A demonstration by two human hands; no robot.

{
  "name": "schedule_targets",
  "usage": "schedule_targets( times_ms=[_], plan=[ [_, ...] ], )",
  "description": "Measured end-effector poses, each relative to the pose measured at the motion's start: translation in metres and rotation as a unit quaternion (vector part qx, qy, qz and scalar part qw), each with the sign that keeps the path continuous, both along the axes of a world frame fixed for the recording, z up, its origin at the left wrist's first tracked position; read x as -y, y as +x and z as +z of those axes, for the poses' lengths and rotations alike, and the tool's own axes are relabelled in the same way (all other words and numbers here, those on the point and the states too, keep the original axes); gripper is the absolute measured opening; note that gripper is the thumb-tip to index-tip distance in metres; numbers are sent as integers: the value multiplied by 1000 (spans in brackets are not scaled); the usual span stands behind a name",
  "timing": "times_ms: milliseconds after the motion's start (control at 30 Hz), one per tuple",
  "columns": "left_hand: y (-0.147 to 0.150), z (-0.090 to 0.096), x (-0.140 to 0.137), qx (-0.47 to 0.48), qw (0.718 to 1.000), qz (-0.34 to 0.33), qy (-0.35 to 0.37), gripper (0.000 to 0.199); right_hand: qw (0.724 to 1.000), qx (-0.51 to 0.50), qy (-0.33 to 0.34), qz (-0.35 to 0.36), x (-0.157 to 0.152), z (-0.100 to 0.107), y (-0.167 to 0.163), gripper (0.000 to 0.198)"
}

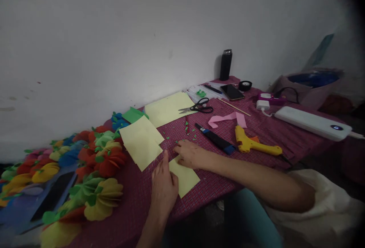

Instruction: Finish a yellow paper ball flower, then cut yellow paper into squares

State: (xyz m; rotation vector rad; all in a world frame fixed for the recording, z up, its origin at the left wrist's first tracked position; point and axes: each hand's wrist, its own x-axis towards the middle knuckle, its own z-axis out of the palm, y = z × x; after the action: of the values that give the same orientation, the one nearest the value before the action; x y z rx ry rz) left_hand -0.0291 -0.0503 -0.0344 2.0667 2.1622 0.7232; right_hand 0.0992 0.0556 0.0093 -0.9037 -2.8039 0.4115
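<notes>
Paper [186, 180] partly under right hand [188, 155], fingers loosely apart, and left hand [164, 181], index outstretched.

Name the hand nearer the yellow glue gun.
Right. The right hand is at the far edge of a paper sheet, left of the glue gun; the left hand is farther left.

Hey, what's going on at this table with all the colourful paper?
A person has both bare hands at a small yellow sheet near the table's front edge: the left hand along its left side, the right hand over its far end. More yellow sheets lie just left of the hands, with a pile of pleated paper shapes further left. The scissors and a yellow glue gun lie on the table, out of the hands.
</notes>
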Motion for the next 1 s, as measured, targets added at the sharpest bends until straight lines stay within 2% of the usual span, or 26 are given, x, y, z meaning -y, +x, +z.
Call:
schedule_targets(
  times_ms=[167, 300, 400, 500, 600, 667, 700, 767, 833, 867, 933, 1000],
  plan=[
    [2, 2, -1, -23, 1000, -6, -16, 69, 997, 34, -72, 1, -14, 0, -6, 30],
    [2, 1, 0, 4, 1000, -17, -20, 67, 993, 35, -112, 25, -23, -4, -3, 20],
    [1, -1, 1, 75, 997, -1, 1, 62, 987, -23, -149, 45, -27, -8, 1, 14],
    [-3, 3, -3, 242, 970, 23, 19, 64, 973, -130, -188, 30, -30, -9, 3, 12],
    [-9, 17, -16, 443, 896, 5, -14, 75, 948, -215, -237, 6, -33, -8, 1, 18],
    [-14, 30, -30, 507, 861, 13, -31, 79, 919, -279, -277, -18, -35, -7, -2, 31],
    [-16, 36, -38, 514, 857, 19, -34, 79, 899, -316, -301, -36, -36, -7, -4, 39],
    [-21, 45, -53, 489, 872, 27, -20, 74, 849, -384, -354, -83, -38, -7, -7, 53],
    [-24, 48, -67, 467, 884, 23, 5, 70, 807, -414, -405, -119, -41, -8, -7, 54],
    [-25, 48, -73, 460, 888, 23, 16, 69, 797, -410, -425, -126, -42, -9, -7, 48],
    [-25, 45, -80, 464, 885, 25, 29, 68, 797, -380, -450, -133, -44, -11, -6, 36],
    [-23, 41, -81, 497, 867, 24, 16, 65, 800, -354, -462, -148, -44, -14, -6, 31]
  ],
)
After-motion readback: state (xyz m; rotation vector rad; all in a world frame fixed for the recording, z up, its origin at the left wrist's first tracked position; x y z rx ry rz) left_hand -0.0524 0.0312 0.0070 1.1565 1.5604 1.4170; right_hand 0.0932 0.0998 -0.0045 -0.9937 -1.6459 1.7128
